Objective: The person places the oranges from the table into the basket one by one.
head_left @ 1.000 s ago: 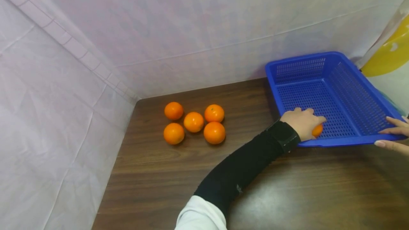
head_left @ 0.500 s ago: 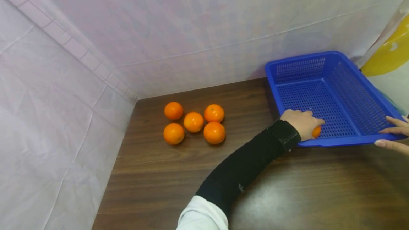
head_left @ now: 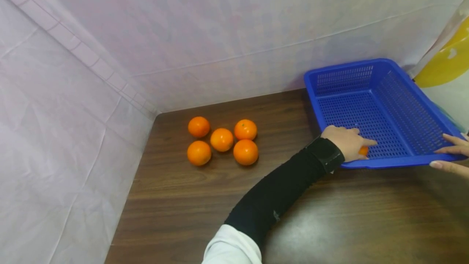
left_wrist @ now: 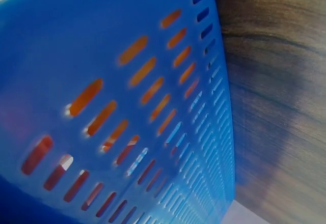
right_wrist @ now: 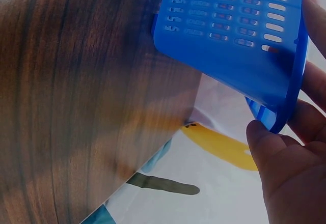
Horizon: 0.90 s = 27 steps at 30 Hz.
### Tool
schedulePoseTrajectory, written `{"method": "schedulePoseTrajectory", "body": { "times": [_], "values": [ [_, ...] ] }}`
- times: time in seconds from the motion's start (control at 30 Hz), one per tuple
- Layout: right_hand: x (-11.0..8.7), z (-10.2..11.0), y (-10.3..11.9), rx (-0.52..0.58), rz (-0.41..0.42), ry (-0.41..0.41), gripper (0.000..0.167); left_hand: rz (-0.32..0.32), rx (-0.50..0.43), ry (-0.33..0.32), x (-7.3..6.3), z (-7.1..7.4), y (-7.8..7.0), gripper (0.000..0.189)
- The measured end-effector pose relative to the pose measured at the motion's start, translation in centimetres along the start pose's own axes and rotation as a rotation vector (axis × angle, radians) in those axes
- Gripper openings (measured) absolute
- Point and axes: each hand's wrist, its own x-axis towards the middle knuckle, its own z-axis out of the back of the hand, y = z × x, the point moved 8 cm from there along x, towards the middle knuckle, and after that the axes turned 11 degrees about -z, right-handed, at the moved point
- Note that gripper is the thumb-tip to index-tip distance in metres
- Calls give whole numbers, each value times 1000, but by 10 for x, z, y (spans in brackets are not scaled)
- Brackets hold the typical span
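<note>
Your left hand [head_left: 342, 141] curls over an orange [head_left: 364, 150], thumb and index finger astride it, inside the near-left corner of the blue slotted basket [head_left: 399, 161]; your right hand [right_wrist: 295, 168] pinches its rim. You seem mid-grasp or mid-placement, I can't tell which; either way, steady the basket while the left hand clears the rim.

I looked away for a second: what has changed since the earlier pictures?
A finger of the left hand reaches slightly further right, and less of the orange under it shows. I cannot tell whether the hold changed. The right hand, the blue basket it grips, and the five loose oranges stayed put.
</note>
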Motion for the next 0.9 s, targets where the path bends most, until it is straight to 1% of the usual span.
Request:
{"method": "schedulePoseTrajectory", "body": {
  "times": [0.1, 0.23, 0.3, 0.4, 0.5, 0.63, 0.7, 0.8, 0.9],
  "values": [
    [0, -1, -1, 6, -5, 3, 79, -4, 23, -19, -1, 0, -1, 61],
    [0, -2, -4, 22, -2, 3, 76, -3, 30, -47, -2, 1, -1, 62],
    [1, -2, -6, 32, 4, -2, 75, 5, 14, -63, -2, 1, -1, 63],
    [2, -2, -7, 17, 9, -2, 75, 14, -18, -87, -1, 2, 1, 63],
    [1, -2, -6, 38, 18, 3, 77, 26, -47, -121, 0, 4, 3, 62],
    [0, -1, -3, 80, 14, 0, 78, 42, -60, -150, 1, 7, 6, 57],
    [1, 0, -2, 77, 8, -6, 78, 44, -61, -163, 0, 8, 7, 54],
    [1, -1, -1, 88, 12, -11, 81, 30, -30, -212, -1, 12, 7, 51],
    [0, -1, -2, 86, 12, -9, 81, 11, 43, -301, -6, 18, 5, 48]
  ]
}}
